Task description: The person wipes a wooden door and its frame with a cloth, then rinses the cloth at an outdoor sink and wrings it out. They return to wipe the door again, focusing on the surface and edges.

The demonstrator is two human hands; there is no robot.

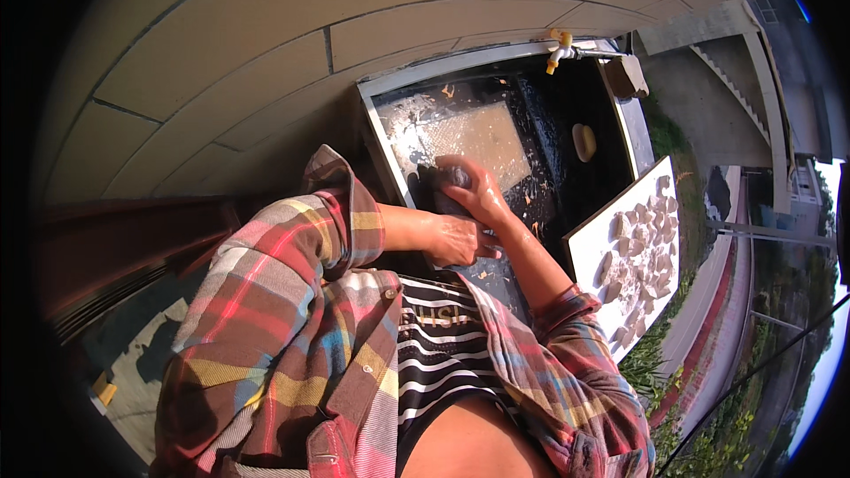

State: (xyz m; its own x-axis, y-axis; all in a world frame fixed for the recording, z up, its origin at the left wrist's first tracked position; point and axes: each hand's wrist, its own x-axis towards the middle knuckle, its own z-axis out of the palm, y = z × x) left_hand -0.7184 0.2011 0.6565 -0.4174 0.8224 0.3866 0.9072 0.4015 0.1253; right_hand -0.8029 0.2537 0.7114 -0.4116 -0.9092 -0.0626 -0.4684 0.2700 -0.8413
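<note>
My right hand is closed around one end of a dark, wet bundle, apparently cloth; a rounded grey end of it pokes out between thumb and fingers. Just below, my left hand presses on the bundle's lower part with its back turned up; its grip is partly hidden. Both hands look wet or soapy. They are over the near side of a dark wash sink with a pale rim. Under them lies a wet, pale ribbed scrubbing surface, glinting in the sun.
A yellow and white plastic tap juts over the shaded basin, where a yellowish oval object lies. A stone block sits at the sink's corner. On the right, a white board bears several pale chunks. A tiled wall runs behind.
</note>
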